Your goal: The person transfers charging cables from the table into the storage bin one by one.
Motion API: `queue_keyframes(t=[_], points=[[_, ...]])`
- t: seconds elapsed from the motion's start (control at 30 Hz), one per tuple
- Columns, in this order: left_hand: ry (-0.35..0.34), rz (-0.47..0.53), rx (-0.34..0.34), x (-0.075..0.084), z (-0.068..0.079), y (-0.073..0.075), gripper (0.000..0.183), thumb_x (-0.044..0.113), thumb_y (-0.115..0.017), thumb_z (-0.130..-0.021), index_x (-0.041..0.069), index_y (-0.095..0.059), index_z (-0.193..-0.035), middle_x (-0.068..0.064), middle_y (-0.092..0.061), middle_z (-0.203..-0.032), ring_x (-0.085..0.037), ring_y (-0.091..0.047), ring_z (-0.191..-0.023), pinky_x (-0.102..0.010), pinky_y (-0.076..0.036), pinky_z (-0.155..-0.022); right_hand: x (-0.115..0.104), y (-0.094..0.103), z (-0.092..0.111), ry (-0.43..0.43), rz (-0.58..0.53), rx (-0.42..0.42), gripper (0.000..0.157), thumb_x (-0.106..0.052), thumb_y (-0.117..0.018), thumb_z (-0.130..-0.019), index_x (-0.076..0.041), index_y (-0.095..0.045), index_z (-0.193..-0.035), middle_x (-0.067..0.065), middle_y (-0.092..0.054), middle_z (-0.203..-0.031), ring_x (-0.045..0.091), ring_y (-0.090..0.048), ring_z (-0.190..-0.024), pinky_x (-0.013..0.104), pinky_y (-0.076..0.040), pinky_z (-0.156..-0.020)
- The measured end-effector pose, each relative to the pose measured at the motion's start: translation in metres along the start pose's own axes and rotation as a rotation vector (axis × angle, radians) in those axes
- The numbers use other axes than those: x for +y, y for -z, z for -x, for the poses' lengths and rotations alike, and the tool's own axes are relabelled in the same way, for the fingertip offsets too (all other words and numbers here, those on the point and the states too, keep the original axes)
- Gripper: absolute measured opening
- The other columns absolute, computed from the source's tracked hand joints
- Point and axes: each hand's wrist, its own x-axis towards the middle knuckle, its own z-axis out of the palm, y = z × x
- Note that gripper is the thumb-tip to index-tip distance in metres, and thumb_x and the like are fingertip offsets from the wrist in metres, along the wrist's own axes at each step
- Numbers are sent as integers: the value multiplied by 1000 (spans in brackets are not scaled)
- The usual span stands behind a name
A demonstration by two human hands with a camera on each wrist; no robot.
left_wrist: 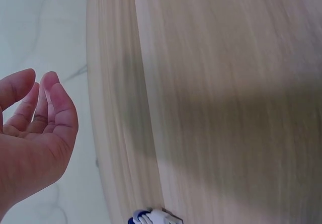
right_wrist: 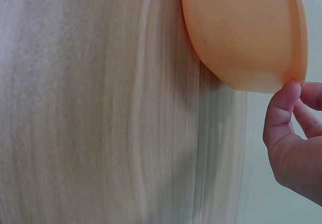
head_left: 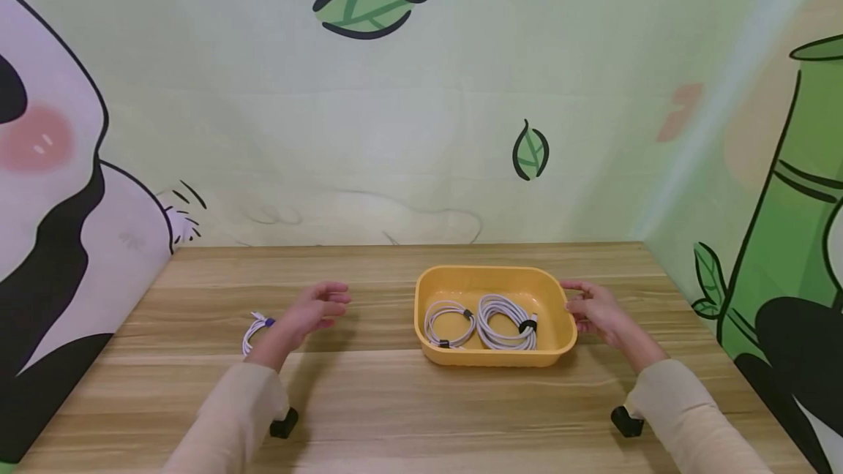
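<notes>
Behind the wood-grain table, leaf-printed fabric is hung. Right of centre, the yellow tray is seemingly being steadied, its right end touched by the right hand; whether pinched cannot be told. The left hand is held empty, fingers loosely apart; reaching the blue-tied cable would call for moving left and nearer.

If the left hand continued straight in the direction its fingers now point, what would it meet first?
Probably the left side of the yellow bin, to the right of the left hand in the head view. The hand appears raised above the table, so it could pass over the bin; depth is unclear.
</notes>
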Motion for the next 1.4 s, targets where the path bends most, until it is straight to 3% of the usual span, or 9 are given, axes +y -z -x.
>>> queue_keyframes(t=[0.47, 1.13, 1.27, 1.4], points=[[22, -49, 71, -10, 8, 16, 44, 5, -46, -88, -1, -35, -131, -23, -42, -129, -33, -44, -115, -43, -41, -93, 1, 0, 0, -1, 4, -13, 54, -3, -45, -87, -2, -24, -137, 2, -44, -81, 8, -47, -57, 21, -46, -50], [9, -111, 111, -19, 24, 43, 47, 6, -44, -89, -5, -29, -132, -27, -38, -130, -34, -46, -111, -42, -41, -89, 0, 1, 1, -3, 22, -3, 53, -4, -44, -87, -2, -25, -136, 3, -44, -82, 9, -48, -59, 22, -47, -52], [4, -115, 131, -22, 26, 50, 47, 6, -45, -89, -6, -30, -132, -27, -38, -130, -26, -51, -104, -39, -43, -86, 0, 1, 0, -1, 25, -1, 53, -4, -44, -86, -3, -26, -136, 3, -44, -82, 9, -48, -59, 23, -47, -52], [-7, -131, 149, -26, 28, 57, 47, 6, -45, -89, -8, -30, -131, -28, -40, -129, -9, -55, -91, -32, -45, -79, 0, 1, 1, 1, 25, -5, 53, -4, -44, -87, -3, -26, -136, 3, -44, -82, 9, -48, -59, 22, -47, -52]])
